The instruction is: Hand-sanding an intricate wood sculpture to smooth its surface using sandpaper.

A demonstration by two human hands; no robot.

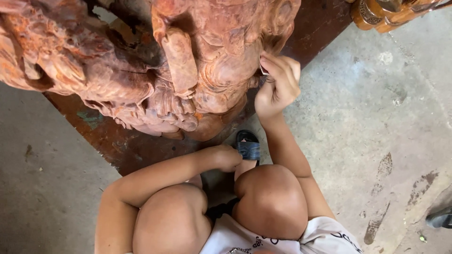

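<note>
A large reddish-brown carved wooden sculpture (141,66) fills the upper left, standing on a dark red wooden base (122,141). My right hand (278,84) is raised against the sculpture's right side, fingers pinched on a small pale piece of sandpaper (262,70) pressed to the carving. My left hand (226,157) is curled shut low down, resting by the bottom of the sculpture near my foot. My knees (221,207) are bent below, as I squat close to the work.
A dark sandal (248,145) is on my foot beside the base. Grey concrete floor (376,117) spreads right and left. Another polished carved wooden piece (386,14) sits at the top right. A dark shoe (440,218) lies at the right edge.
</note>
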